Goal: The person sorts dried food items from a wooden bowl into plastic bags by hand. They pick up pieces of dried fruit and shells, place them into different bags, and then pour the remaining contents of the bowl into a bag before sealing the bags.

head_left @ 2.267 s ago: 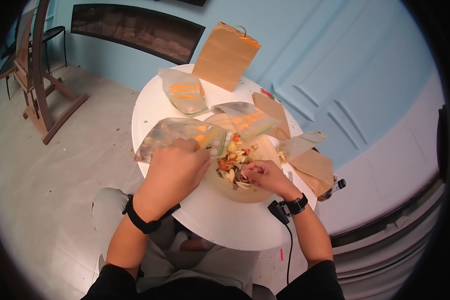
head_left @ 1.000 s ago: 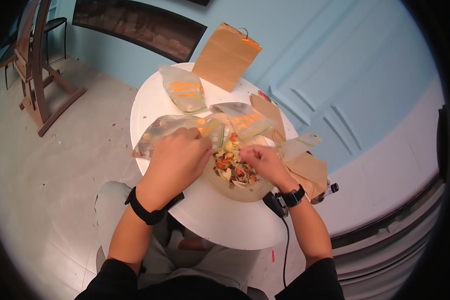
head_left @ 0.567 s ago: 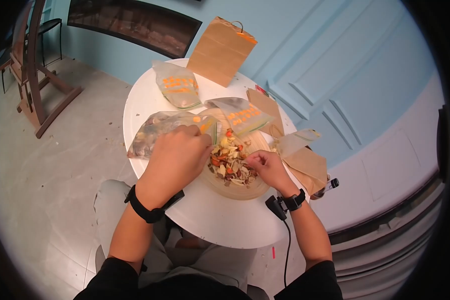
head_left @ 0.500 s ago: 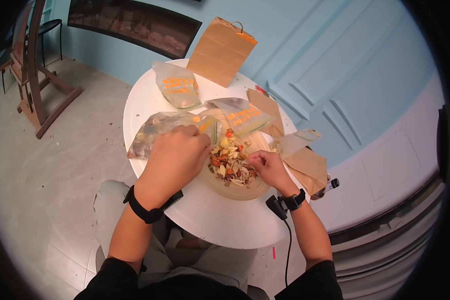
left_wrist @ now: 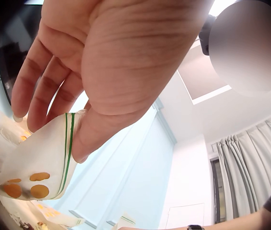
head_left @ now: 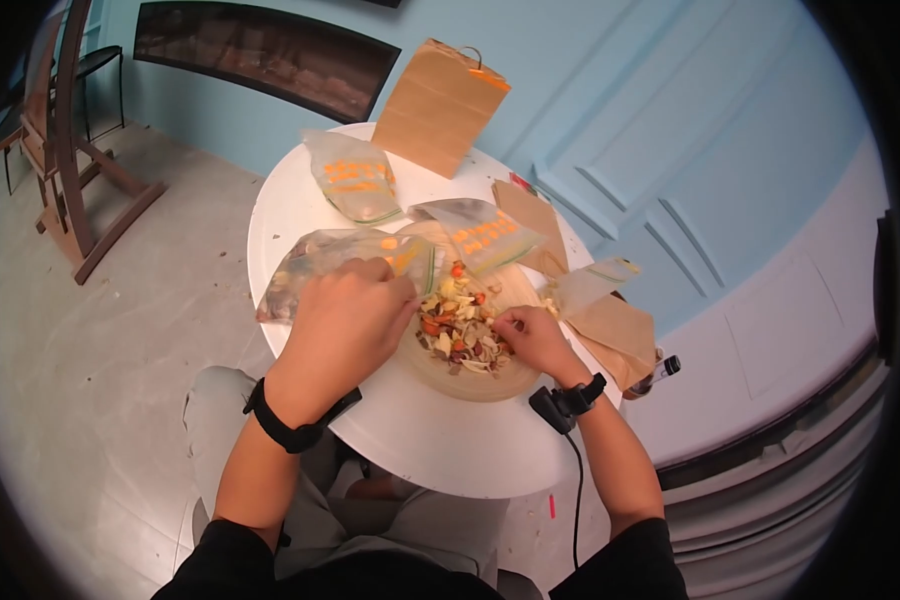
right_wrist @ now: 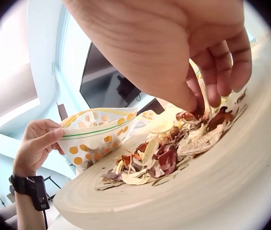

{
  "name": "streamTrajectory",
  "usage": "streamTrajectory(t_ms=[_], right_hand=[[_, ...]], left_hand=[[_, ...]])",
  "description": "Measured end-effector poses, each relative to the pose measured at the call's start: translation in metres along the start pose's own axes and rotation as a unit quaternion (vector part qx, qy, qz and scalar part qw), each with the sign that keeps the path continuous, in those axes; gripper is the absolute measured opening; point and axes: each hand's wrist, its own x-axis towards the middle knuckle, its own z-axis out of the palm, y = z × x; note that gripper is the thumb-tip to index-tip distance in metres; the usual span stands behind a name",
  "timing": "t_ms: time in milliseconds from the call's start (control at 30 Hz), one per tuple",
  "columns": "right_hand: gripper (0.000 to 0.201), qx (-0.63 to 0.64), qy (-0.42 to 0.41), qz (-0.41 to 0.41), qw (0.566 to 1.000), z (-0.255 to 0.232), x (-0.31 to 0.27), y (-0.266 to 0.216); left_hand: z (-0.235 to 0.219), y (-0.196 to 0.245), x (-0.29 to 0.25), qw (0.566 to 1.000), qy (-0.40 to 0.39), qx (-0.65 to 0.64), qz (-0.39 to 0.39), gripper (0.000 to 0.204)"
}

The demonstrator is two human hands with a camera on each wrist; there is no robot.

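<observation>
My left hand [head_left: 355, 315] pinches the edge of a clear zip bag [left_wrist: 34, 163] with orange dots, by its green seal strip. Its mouth gapes in the right wrist view, and dark dried pieces show through its far end in the head view. A pale round wooden dish [right_wrist: 111, 206] bears a heap of dried potpourri [right_wrist: 159, 155]: red, cream, orange and brown petals and slices. At the heap's right side, my right hand [head_left: 538, 338] has thumb and fingers drawn together, pinching among the dried pieces. Its fingertips are partly hidden in the right wrist view.
Two more dotted zip bags lie behind, one bag [head_left: 355, 180] farther back and one bag [head_left: 480, 235] over the dish's rim. A tall paper bag [head_left: 440, 110] stands at the back of the white table [head_left: 430, 455]. Flat paper bags [head_left: 615, 345] lie at right.
My right hand has lifted a little from the heap, shifted over it and come back to its right side. My left hand keeps hold of the zip bag in nearly the same place.
</observation>
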Motion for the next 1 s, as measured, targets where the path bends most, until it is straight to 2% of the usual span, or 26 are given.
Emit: streamTrajectory(t_ms=[167,267,367,467,567,667,767,900,1000], right_hand=[[0.024,0.069,0.024,0.035,0.997,-0.003,-0.003,-0.018],[0.024,0.082,0.042,0.016,0.996,-0.001,-0.002,-0.025],[0.025,0.174,0.071,-0.042,0.981,0.002,0.003,-0.042],[0.024,0.238,0.045,-0.049,0.969,-0.004,0.0,-0.089],[0.024,0.237,-0.01,-0.081,0.968,-0.002,0.006,-0.111],[0.025,0.215,0.056,-0.109,0.969,0.007,0.02,-0.1],[0.025,-0.028,0.006,-0.036,0.999,-0.002,0.023,-0.077],[0.022,-0.038,-0.071,-0.014,0.997,0.002,0.006,-0.051],[0.018,-0.023,-0.098,-0.009,0.995,0.005,0.0,-0.036]], left_hand=[[-0.005,0.0,-0.004,1.0,-0.013,0.019,0.006,0.007],[-0.008,0.0,-0.008,1.0,-0.015,0.025,0.013,0.007],[-0.01,0.0,-0.011,0.999,-0.014,0.026,0.014,0.007],[-0.012,0.001,-0.012,0.999,-0.016,0.025,0.014,0.007],[-0.013,0.001,-0.012,0.999,-0.015,0.025,0.016,0.008],[-0.015,-0.004,-0.015,0.999,-0.001,0.021,0.024,0.008],[-0.02,-0.011,-0.017,1.0,0.01,0.019,0.022,0.008],[-0.024,-0.014,-0.016,1.0,0.006,0.029,0.009,0.007],[-0.023,-0.013,-0.015,1.0,0.005,0.025,0.012,0.007]])
